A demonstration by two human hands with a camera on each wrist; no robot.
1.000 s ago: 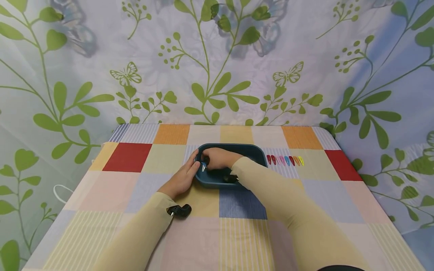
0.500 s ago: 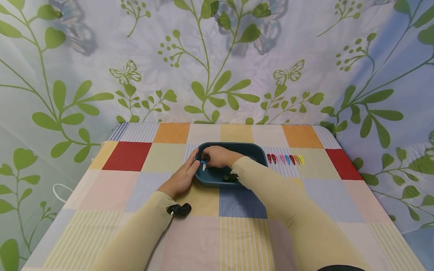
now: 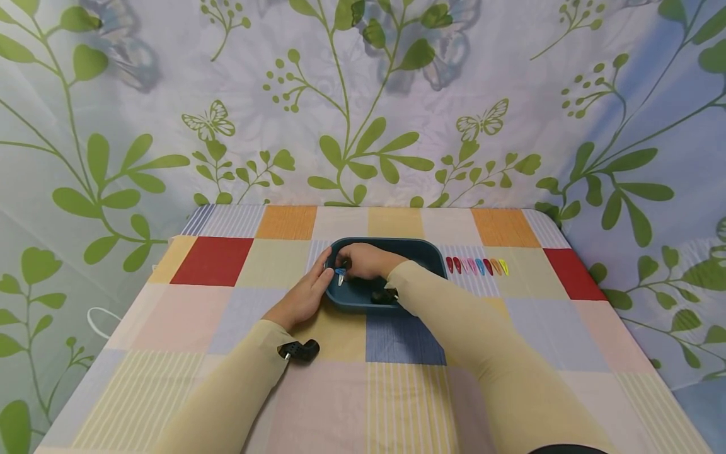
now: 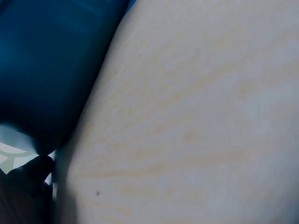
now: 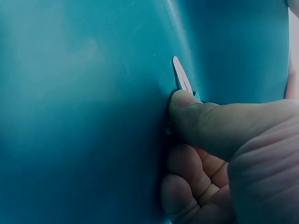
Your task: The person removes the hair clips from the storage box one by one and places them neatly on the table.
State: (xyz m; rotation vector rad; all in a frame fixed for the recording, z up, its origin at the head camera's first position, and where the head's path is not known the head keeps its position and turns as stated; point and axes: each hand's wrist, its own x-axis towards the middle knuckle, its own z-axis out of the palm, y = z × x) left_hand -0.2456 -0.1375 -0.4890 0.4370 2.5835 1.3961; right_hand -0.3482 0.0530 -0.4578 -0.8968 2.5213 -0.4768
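A dark teal rectangular tray (image 3: 397, 309) stands on the table. Inside its left end my right hand (image 3: 367, 260) pinches a small hair clip (image 3: 340, 275) between thumb and fingers. The right wrist view shows this clip (image 5: 183, 78) with its pale narrow end sticking out past the thumb and a bit of blue beside it. My left hand (image 3: 302, 296) lies with fairly straight fingers against the tray's left outer side. In the left wrist view a dark fingertip (image 4: 39, 168) touches the tray wall (image 4: 51, 70).
To the right of the tray lies a row of several hair clips (image 3: 476, 267) in red, pink, blue, orange and yellow. A patchwork cloth (image 3: 408, 391) covers the table. Behind it hangs a leaf-patterned curtain (image 3: 363, 94). A white cable loop (image 3: 102, 321) shows at the left edge.
Both hands keep almost the same place. The clip in my right hand has tilted slightly, and more of its blue part shows than one second ago.
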